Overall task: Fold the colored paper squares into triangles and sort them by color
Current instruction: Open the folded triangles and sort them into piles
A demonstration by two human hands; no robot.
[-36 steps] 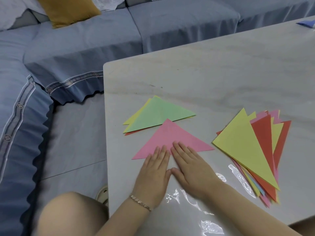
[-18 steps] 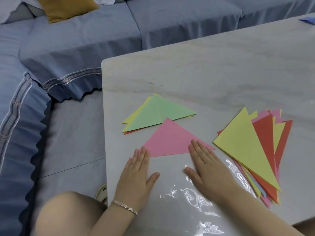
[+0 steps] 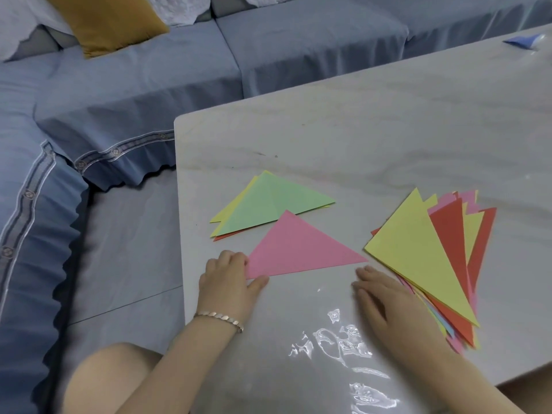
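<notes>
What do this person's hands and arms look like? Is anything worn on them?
Both arms are bare: no sleeves, no gloves. The left hand has a thin bracelet of small shiny links at its wrist; the right hand wears nothing that shows.

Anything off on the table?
Piles mix colors: left pile has green over yellow and red; right pile is a skewed fan of yellow, red, pink, blue. Tip of pink triangle overlaps the left pile.

pink triangle: left corner hidden under the curled fingers of the left hand.
left pile: yellow and red sheets show only as slivers beneath the green triangle.
right stack: lower sheets mostly covered by the yellow triangle; their number is unclear.
blue paper: blurred, small, near the right edge.
desk: cut off at the right and bottom.
</notes>
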